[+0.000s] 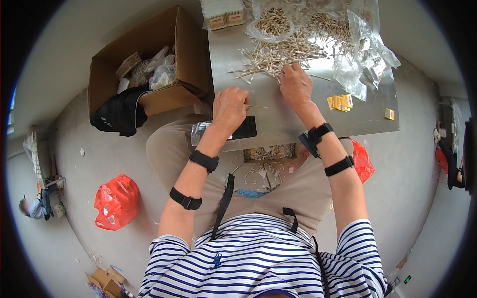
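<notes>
While the left hand point(229, 108) is closed on a few thin sticks point(256, 106), whose tips poke out rightward across the surface point(278, 124), the right hand point(296, 85) rests fingers-down at the near edge of the stick pile point(278, 52). The pile lies just ahead of both hands, closer to the right one, sticks pointing every which way. Can't tell if the right hand pinches any. Small yellow labels point(340, 102) sit right of it, clear bags point(367, 49) beyond, pale boxes point(223, 15) at the far left corner.
</notes>
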A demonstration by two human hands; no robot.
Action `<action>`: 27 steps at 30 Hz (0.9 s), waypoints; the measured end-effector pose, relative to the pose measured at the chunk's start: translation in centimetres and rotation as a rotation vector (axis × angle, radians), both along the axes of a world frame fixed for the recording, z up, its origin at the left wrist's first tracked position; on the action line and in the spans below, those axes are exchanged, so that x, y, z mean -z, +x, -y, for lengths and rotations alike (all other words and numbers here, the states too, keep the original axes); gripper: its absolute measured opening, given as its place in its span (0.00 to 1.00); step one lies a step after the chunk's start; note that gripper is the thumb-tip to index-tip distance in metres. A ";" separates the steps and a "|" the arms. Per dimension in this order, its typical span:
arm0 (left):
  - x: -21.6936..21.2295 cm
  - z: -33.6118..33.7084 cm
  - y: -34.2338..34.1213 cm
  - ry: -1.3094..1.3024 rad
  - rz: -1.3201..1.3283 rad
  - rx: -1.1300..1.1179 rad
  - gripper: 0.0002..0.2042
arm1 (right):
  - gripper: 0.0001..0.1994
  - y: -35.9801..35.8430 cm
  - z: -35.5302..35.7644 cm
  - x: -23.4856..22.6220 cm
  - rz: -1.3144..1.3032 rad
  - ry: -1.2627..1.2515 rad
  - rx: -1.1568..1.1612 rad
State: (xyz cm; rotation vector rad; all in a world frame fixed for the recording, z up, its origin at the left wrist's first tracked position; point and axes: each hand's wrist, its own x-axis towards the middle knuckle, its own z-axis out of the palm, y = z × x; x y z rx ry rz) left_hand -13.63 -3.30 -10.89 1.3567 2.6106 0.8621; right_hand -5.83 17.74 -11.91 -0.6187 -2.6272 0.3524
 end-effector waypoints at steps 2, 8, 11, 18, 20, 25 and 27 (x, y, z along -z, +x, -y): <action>-0.2 0.1 -0.2 0.025 0.065 -0.004 0.03 | 0.03 1.0 1.1 -0.1 -0.033 -0.021 -0.019; 0.2 -2.3 -1.8 0.161 0.067 -0.114 0.06 | 0.04 3.7 7.1 0.5 -0.103 -0.245 -0.168; 0.6 -2.6 -2.1 -0.002 0.010 -0.084 0.06 | 0.04 4.1 7.4 0.8 -0.092 -0.232 -0.214; -1.4 2.6 -1.9 0.003 -0.234 -0.208 0.05 | 0.03 3.7 7.1 1.0 -0.067 -0.227 -0.202; -1.2 2.0 1.1 0.022 -0.072 0.047 0.14 | 0.03 2.5 7.5 0.7 -0.049 -0.221 -0.261; -1.1 1.9 5.3 -0.066 -0.065 0.027 0.23 | 0.04 -3.8 7.7 -1.3 -0.032 -0.154 -0.126; -1.3 1.6 5.8 -0.106 -0.041 0.006 0.26 | 0.05 -5.0 7.3 0.1 0.024 -0.075 -0.177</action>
